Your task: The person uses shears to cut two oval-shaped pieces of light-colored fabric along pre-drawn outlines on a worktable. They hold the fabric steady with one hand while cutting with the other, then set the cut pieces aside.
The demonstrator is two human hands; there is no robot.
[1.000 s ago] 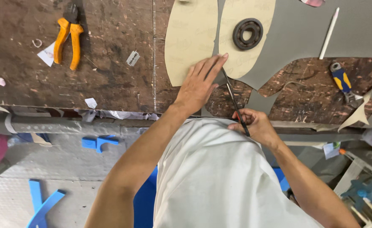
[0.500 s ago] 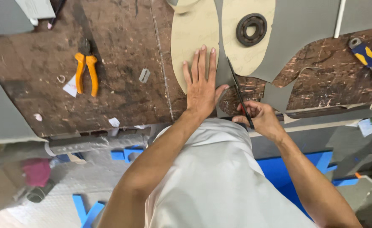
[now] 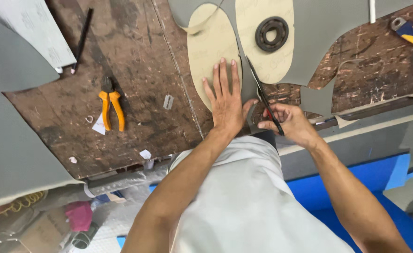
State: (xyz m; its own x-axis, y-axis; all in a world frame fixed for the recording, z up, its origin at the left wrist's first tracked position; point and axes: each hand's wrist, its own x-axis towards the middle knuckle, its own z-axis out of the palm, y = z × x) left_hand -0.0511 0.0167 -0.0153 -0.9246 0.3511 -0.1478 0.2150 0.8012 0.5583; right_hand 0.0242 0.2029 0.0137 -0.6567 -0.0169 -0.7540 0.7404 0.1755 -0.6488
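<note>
Grey sheet (image 3: 319, 42) spread on the worn wooden bench (image 3: 136, 93), weighted by a black bearing ring (image 3: 271, 33) atop an oval tan template (image 3: 267, 47). Left hand (image 3: 225, 100) flat, fingers spread, pinning a second template (image 3: 213, 51). Right hand (image 3: 288, 122) closed around scissors (image 3: 265, 100), blades tracing that edge. Orange pliers (image 3: 111, 107) well apart.

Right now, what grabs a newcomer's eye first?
The left hand pressed flat on a tan oval template at the bench's centre, and the right hand beside it working scissors through grey sheet. Then the orange pliers lying alone on the left.
</note>
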